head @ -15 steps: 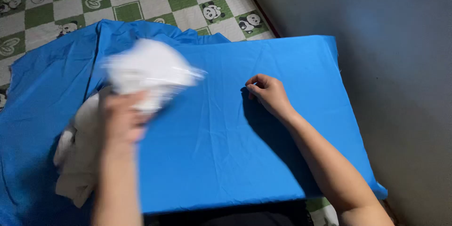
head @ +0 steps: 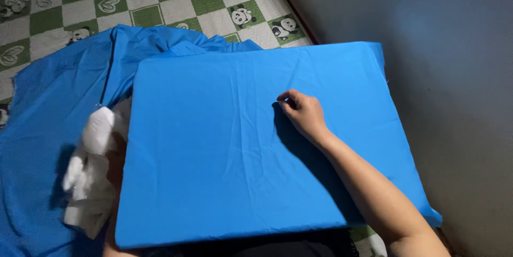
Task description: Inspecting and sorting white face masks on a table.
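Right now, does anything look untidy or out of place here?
Yes. White stuffing bulges out at the left edge of the blue cushion, and spare blue fabric lies bunched beside it. The right hand rests on top.

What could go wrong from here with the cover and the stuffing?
1. The right hand pinches the blue cover with only its fingertips; the smooth cloth may slip free.
2. The white stuffing lies in loose clumps at the cushion's left edge, where the left hand is mostly hidden; pieces may drop onto the loose blue cloth.
3. The cover already shows creases across its middle; further tugging may deepen them.
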